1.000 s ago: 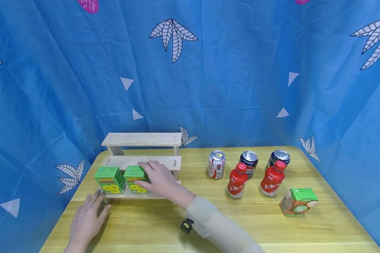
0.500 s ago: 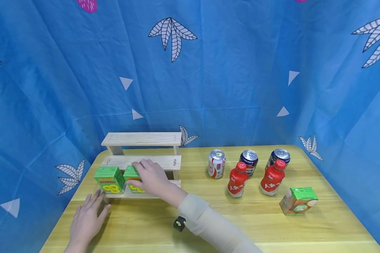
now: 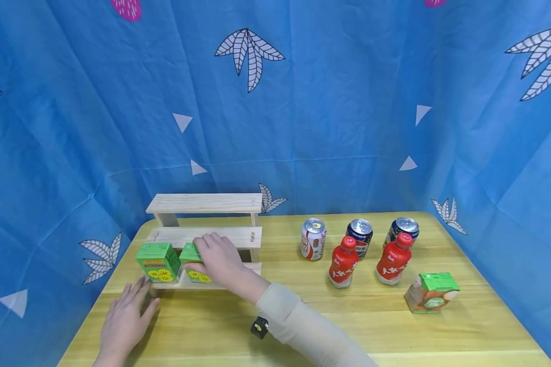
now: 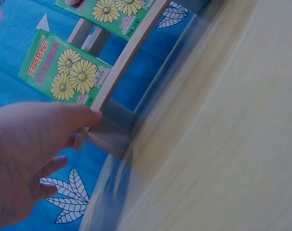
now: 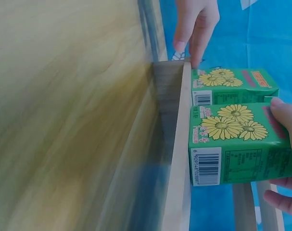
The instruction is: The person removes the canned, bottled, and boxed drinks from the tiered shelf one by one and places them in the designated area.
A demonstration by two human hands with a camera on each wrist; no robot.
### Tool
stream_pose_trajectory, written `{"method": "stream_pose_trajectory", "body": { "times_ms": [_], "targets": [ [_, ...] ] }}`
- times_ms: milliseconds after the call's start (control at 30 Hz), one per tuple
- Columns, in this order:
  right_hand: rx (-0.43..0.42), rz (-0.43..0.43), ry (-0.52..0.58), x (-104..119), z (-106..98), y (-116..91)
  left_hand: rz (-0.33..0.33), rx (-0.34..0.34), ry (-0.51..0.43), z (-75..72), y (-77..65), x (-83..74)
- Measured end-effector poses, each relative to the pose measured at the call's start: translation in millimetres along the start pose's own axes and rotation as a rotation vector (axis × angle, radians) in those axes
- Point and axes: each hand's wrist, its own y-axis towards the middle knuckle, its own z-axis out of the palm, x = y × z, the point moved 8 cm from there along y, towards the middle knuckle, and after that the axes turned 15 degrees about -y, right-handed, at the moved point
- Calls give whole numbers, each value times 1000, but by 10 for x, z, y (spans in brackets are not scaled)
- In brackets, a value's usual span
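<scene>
In the head view my right hand [image 3: 220,260] grips a green drink carton with yellow flowers [image 3: 194,261], which stands on the bottom board of a small wooden shelf [image 3: 204,236]. The right wrist view shows the thumb [image 5: 283,115] on the carton's upper front and fingers at its other side. A matching green carton [image 3: 157,262] stands to its left on that board, with a narrow gap between them. My left hand [image 3: 127,318] lies by the shelf's front left corner, fingers extended; at least one fingertip touches the shelf's end.
On the wooden table [image 3: 330,326], a white-and-red can [image 3: 313,239] and dark blue cans [image 3: 359,237] stand right of the shelf. Red bottles [image 3: 343,262] stand before them. A brown-and-green carton [image 3: 432,293] is at far right. A blue curtain [image 3: 330,127] hangs behind.
My right hand has shifted slightly left over the right-hand green carton, covering more of it, then stays nearly still. The left hand keeps its place at the shelf's corner.
</scene>
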Motion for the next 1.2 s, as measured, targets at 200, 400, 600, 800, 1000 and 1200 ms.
{"method": "stream_pose_trajectory", "body": {
  "times_ms": [200,400,600,800,1000,1200],
  "targets": [
    [26,-3,28,-2,-10,-53,-2,3,5,8,1,10],
    [32,-14,34,-13,-52,-127,-3,5,8,13,1,12],
    [19,-24,26,-47,-113,-210,4,-11,5,0,3,4],
    [16,-42,24,-87,-205,-296,3,-8,3,-5,-2,9],
    [10,-65,33,-123,-266,-390,12,-15,-1,-12,-9,7],
    [1,-64,39,-200,-322,-532,17,-19,-1,-20,-12,-10]
  ]
}}
